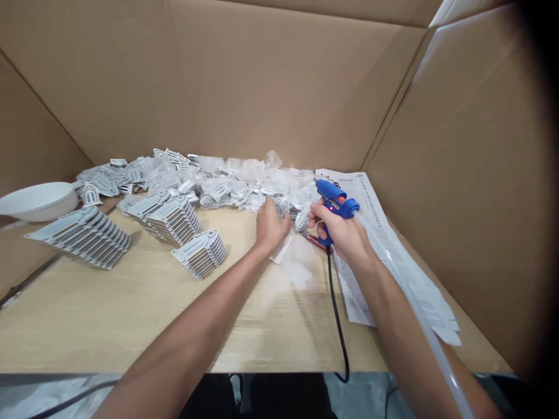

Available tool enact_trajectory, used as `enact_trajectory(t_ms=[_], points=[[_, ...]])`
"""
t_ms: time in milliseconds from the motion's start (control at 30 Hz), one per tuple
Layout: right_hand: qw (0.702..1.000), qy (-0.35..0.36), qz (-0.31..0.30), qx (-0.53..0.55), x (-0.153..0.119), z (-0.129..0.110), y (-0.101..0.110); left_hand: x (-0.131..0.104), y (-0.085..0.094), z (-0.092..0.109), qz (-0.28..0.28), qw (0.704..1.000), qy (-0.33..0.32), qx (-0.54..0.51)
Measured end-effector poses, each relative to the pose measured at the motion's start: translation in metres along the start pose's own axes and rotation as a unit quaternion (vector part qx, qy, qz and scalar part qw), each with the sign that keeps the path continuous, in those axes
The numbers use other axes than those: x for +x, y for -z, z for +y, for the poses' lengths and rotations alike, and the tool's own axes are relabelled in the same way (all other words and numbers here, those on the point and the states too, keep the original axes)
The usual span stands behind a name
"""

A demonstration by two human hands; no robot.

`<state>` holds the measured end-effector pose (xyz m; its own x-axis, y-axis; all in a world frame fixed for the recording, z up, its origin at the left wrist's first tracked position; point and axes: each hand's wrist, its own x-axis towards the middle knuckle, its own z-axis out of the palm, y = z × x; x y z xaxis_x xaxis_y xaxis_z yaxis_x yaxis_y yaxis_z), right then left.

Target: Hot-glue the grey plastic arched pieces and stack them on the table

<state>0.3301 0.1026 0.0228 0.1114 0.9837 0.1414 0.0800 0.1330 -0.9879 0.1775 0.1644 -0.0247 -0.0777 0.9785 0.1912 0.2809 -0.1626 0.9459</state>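
A blue hot glue gun (331,195) is in my right hand (343,230), its fingers wrapped round the handle. A small orange-red light shows on its body, and a long clear glue stick (404,285) runs out of its back. My left hand (271,226) is at the front edge of a heap of small grey-white pieces in clear plastic bags (236,189). Its fingers are curled inward, and what they hold is hidden. A white slip (280,251) lies beneath that hand. One bagged piece (302,219) lies by my right fingertips.
Several stacks of flat arch-shaped pieces (89,235) stand on the left of the wooden table (170,326). A white bowl (39,201) is at the far left. Printed sheets (356,291) and a red-handled tool (315,240) lie right. A black cord (336,308) hangs down; cardboard walls (279,87) surround everything.
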Motion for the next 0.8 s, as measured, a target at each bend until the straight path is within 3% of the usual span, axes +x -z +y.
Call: enact_trajectory(t_ms=[100, 267, 367, 500, 633, 800], points=[[0.998, 0.021, 0.057, -0.013, -0.004, -0.004, -0.006, 0.005, 0.006, 0.000, -0.006, 0.993, 0.050, -0.103], [0.994, -0.021, 0.071, 0.075, -0.005, -0.009, -0.012, 0.002, 0.023, 0.012, -0.097, 0.957, 0.108, -0.252], [0.985, -0.066, 0.045, 0.152, -0.002, -0.011, -0.012, -0.002, 0.029, 0.015, -0.115, 0.945, 0.116, -0.283], [0.973, -0.072, -0.054, 0.214, -0.003, -0.016, -0.004, -0.007, 0.031, 0.008, -0.093, 0.964, 0.093, -0.231], [0.950, -0.036, -0.132, 0.282, -0.005, -0.017, 0.008, -0.010, 0.038, 0.001, -0.036, 0.994, 0.018, -0.099], [0.903, -0.005, -0.236, 0.358, 0.000, -0.006, 0.017, -0.010, 0.042, -0.002, 0.004, 0.997, -0.050, 0.056]])
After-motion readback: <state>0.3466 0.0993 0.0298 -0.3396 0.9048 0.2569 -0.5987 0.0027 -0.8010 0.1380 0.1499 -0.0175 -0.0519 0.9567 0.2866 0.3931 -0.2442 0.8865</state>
